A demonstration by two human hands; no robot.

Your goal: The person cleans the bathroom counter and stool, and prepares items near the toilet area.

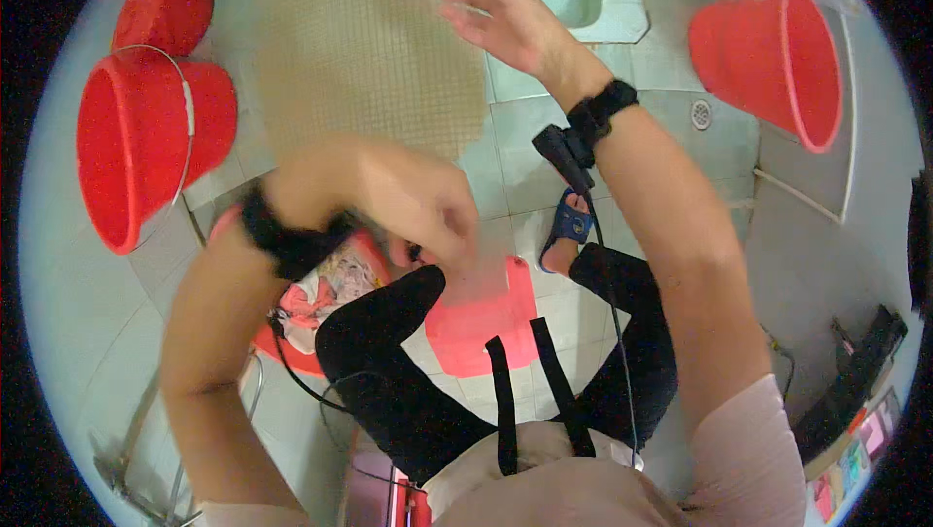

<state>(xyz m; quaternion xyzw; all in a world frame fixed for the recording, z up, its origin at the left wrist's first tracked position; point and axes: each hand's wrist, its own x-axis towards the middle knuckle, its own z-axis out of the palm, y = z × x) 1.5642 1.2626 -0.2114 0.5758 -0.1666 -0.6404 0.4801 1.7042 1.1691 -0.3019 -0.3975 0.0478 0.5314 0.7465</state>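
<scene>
My left hand [415, 199] is bent inward above my left knee, its fingers curled and blurred. A pale, smeared patch shows below its fingertips; I cannot tell whether it is something held. Farther forward, my right hand [503, 21] is raised with fingers apart and nothing in it, between a beige gridded mat [364, 61] and a squat toilet [616, 2]. Both wrists wear black straps with cables. Under my left wrist, a red basin [295, 348] contains crumpled patterned cloth [339, 286], partly hidden. A pink plastic stool [477, 345] stands between my knees.
Red buckets stand at the left [157, 133] and right [758, 53], with another red container [164, 13] behind the left one. A round floor drain [700, 114] lies near the right bucket. My foot wears a blue slipper [568, 221]. A cable [605, 250] hangs beside my right leg.
</scene>
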